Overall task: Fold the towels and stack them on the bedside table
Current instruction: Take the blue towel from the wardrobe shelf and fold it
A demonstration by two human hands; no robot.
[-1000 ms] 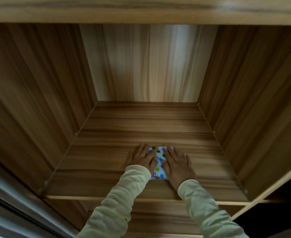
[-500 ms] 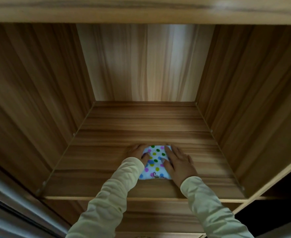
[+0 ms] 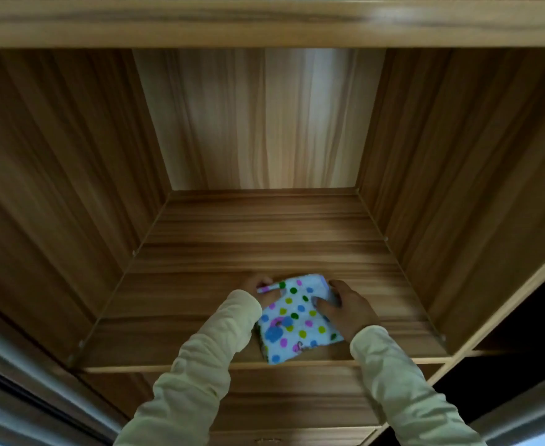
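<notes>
Polka-dot towel (image 3: 298, 320) on wooden shelf (image 3: 200, 304), left hand (image 3: 259, 284) and right hand (image 3: 349, 305) gripping its far corners

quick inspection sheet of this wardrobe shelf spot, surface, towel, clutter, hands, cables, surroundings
surface: wooden shelf inside an open cabinet, bare apart from the towel
job's things: one folded polka-dot towel near the shelf's front edge, its front corner about at the lip; no other towels and no bedside table seen
clutter: nothing seen
grippers: left hand grips the towel's far left corner; right hand holds its right edge, thumb on top; both in pale yellow sleeves
cables: nothing seen
surroundings: wood-grain side walls and lit back panel, upper shelf board overhead, lower shelf below
</notes>
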